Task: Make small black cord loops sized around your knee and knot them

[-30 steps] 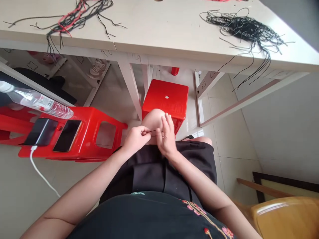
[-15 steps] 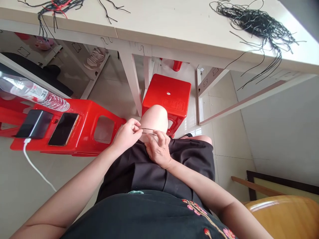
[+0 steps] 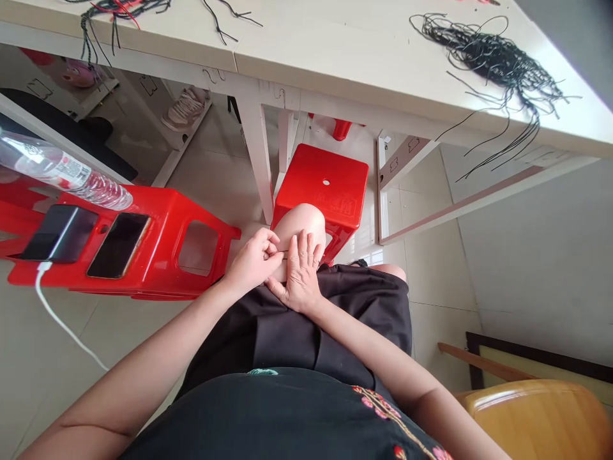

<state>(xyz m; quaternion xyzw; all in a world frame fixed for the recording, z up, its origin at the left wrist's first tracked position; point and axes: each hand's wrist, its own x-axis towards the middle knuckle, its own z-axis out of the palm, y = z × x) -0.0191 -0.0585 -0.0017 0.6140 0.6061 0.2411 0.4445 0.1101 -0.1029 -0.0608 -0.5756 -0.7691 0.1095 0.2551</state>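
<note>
Just above my raised knee, my left hand pinches a thin black cord, of which only a short piece shows between my hands. My right hand lies flat on the thigh with its fingers stretched out, over the other part of the cord. Up on the white table, a tangled bundle of black cords hangs partly over the edge at the right. More black cords with a red one lie at the table's upper left, with a few loose strands beside them.
A red stool at the left bears a phone, a dark device with a white cable, and a plastic bottle. Another red stool stands beyond my knee. A wooden chair is at lower right.
My right hand has gone from curled fingers at the cord to lying spread on the thigh. Less cord shows between the hands. The view has shifted slightly.
</note>
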